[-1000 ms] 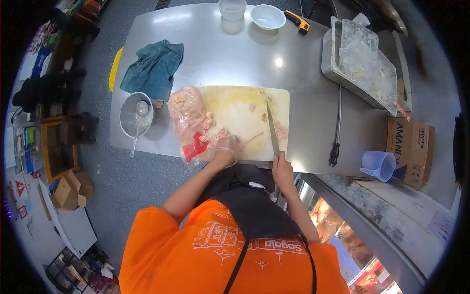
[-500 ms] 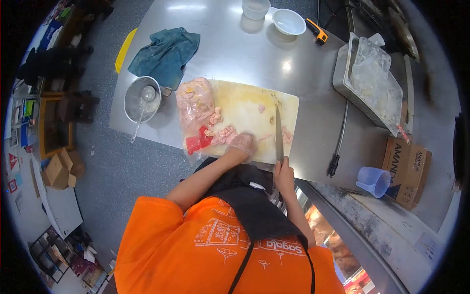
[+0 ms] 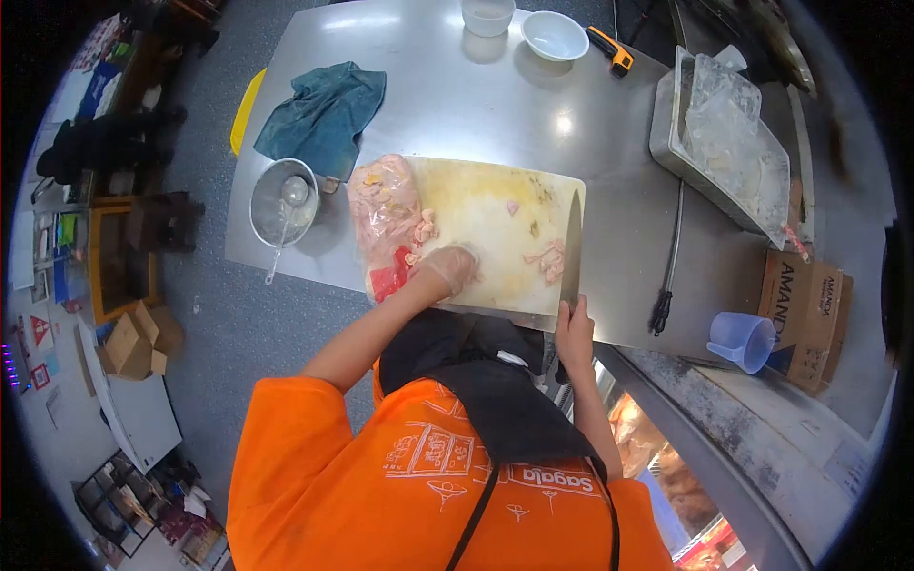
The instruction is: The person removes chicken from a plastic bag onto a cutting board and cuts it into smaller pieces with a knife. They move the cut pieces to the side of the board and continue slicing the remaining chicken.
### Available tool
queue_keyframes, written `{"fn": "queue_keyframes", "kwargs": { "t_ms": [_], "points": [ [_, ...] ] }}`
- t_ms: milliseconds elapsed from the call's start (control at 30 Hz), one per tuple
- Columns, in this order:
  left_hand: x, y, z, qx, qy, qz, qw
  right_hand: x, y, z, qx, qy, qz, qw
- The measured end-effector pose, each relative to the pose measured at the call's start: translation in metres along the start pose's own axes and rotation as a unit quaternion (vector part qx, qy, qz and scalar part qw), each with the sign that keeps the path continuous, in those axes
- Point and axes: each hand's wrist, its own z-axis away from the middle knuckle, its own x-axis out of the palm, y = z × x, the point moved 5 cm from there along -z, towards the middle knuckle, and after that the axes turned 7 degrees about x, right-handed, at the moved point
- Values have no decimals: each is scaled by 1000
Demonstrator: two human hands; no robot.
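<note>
My right hand point(image 3: 574, 330) is wrapped around the handle of a long kitchen knife point(image 3: 572, 252), whose blade lies along the right edge of the white cutting board point(image 3: 476, 186). My left hand point(image 3: 451, 267), in a clear plastic glove, is curled low over the board's front left part; whatever is under its fingers is hidden. Beside it lies a clear plastic bag of pale raw meat point(image 3: 384, 200) with a red patch point(image 3: 390, 273) at its lower end. Small meat pieces point(image 3: 425, 226) sit by the bag. Cut pieces point(image 3: 547, 260) rest left of the blade, and a small scrap point(image 3: 512, 206) lies farther up.
Left of the board stand a metal bowl point(image 3: 283, 203) with a ladle and a teal cloth point(image 3: 324, 111). White bowls point(image 3: 554, 38) and an orange-black thermometer gun point(image 3: 611, 52) are at the back. On the right are a metal tub point(image 3: 671, 143), a black-ended rod point(image 3: 661, 309) and a plastic jug point(image 3: 741, 341).
My left hand has moved left over the meat strips that lay beside it. The knife has shifted right, from left of the cut pieces to the board's right edge.
</note>
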Motion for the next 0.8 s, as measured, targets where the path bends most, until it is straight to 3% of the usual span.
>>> {"fn": "queue_keyframes", "kwargs": {
  "t_ms": [167, 233, 267, 333, 467, 500, 533, 567, 633, 667, 733, 800],
  "points": [
    [-35, 15, 6, -31, -11, 50, 998, 15, 0, 9, -17, -24, -42, 999],
    [-51, 16, 8, -82, 54, 199, 975, 19, 3, 11, -21, -37, -63, 997],
    [-49, 18, 7, -80, 53, 198, 975, 20, 5, 11, -20, -34, -64, 997],
    [-46, 25, 3, -62, 125, 525, 839, 19, 6, 10, -32, -24, -71, 997],
    [-26, 27, -17, -80, 105, 563, 816, 10, 1, 8, -21, -12, -62, 998],
    [-6, 2, -27, -2, 189, 359, 914, 8, 0, 7, -17, -9, -55, 998],
    [2, -6, -29, 76, 262, 132, 953, 6, 1, 6, -13, -6, -47, 999],
    [-11, -5, -20, 78, 262, 132, 953, 6, 0, 6, -13, -4, -47, 999],
    [-29, -15, 2, -60, 251, 52, 965, 9, 0, 10, -16, -9, -40, 999],
    [-27, -21, 5, -61, 247, 51, 966, 13, 1, 13, -12, -11, -41, 999],
    [-13, -43, 6, -206, 84, -49, 974, 30, -3, 18, -71, -89, 85, 990],
    [-9, -40, 10, -169, 42, -98, 980, 49, 8, 20, -77, -128, 82, 985]
  ]
}}
